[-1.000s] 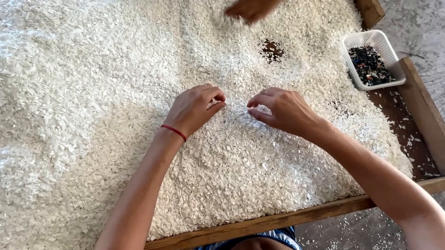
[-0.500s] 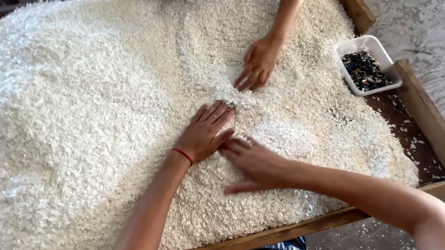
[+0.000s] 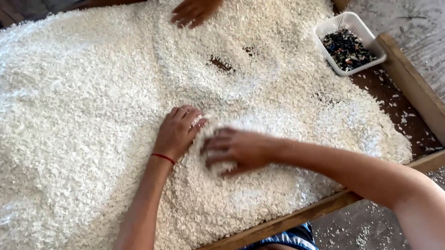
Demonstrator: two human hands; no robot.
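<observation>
White flakes (image 3: 63, 134): heaped across the wooden tray (image 3: 433, 114).
Left hand (image 3: 177, 132): fingers spread flat on flakes.
Right hand (image 3: 237, 150): fingers open, pressing flakes, near the tray's front edge.

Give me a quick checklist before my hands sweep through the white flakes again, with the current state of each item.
1. Left hand flat on the white flakes: ok.
2. Right hand on the flakes beside it, fingers spread: ok.
3. Other person's hand apart from mine, at the far edge: ok.
4. Small white tray of dark bits upright by the wooden frame: ok.
5. Dark specks left in the flakes: not ok.
6. Anything pinched in either hand: cannot tell.
</observation>
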